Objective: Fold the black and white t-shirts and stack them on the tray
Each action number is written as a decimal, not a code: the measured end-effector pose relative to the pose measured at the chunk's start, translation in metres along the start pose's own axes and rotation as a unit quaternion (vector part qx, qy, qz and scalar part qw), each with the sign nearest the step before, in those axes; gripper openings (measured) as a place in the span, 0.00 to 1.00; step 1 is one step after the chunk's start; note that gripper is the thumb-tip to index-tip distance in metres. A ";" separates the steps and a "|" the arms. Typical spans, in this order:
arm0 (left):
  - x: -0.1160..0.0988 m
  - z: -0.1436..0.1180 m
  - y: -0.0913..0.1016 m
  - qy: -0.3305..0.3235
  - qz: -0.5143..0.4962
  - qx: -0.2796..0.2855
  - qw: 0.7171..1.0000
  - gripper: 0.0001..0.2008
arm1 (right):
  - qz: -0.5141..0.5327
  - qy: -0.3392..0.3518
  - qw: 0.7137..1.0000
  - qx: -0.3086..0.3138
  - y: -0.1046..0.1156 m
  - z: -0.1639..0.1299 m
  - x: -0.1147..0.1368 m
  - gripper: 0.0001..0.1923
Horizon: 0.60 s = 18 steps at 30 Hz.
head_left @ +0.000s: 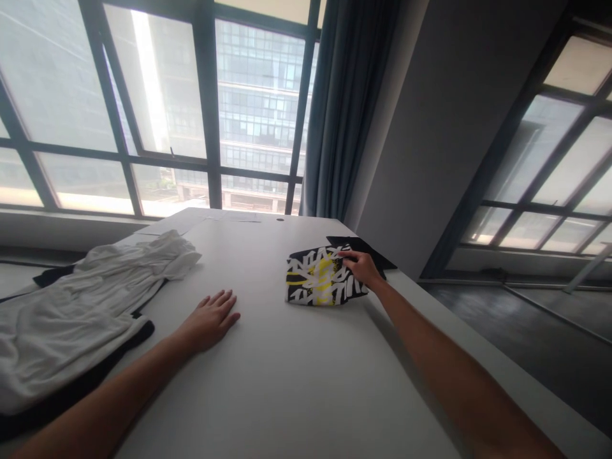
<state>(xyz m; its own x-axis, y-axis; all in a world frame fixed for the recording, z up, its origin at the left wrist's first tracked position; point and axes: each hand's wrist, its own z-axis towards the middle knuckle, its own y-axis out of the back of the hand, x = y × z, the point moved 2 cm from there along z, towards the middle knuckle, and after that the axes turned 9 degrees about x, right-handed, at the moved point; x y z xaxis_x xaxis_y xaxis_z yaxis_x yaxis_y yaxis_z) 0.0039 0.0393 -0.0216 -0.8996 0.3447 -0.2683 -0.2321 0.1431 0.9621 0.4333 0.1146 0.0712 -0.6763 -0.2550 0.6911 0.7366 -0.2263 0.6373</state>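
The right hand (364,268) is resting on the far right edge of a folded black, white and yellow garment (321,280), fingers curled onto it, on the white table (287,382). The left hand (210,319) is lying flat and open, well apart from it, beside white clothing (81,306).

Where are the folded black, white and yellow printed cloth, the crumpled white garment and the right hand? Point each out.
Folded black, white and yellow printed cloth (318,280): head view, on its yellow middle.
Crumpled white garment (81,306): head view, on its wrinkled centre.
Right hand (363,268): head view, on the back of the hand, resting on the cloth.
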 end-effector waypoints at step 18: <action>-0.003 -0.002 0.004 0.019 0.055 0.011 0.998 0.33 | -0.012 0.122 0.992 -0.020 0.005 0.084 0.069 0.20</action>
<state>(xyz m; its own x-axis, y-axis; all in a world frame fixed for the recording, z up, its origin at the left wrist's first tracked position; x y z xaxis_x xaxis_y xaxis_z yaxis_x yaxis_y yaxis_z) 0.0049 0.0366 -0.0164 -0.9326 0.3239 -0.1593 -0.1240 0.1270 0.9841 0.3898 0.1755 0.1504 -0.6753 -0.4683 0.5697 0.7236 -0.2717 0.6345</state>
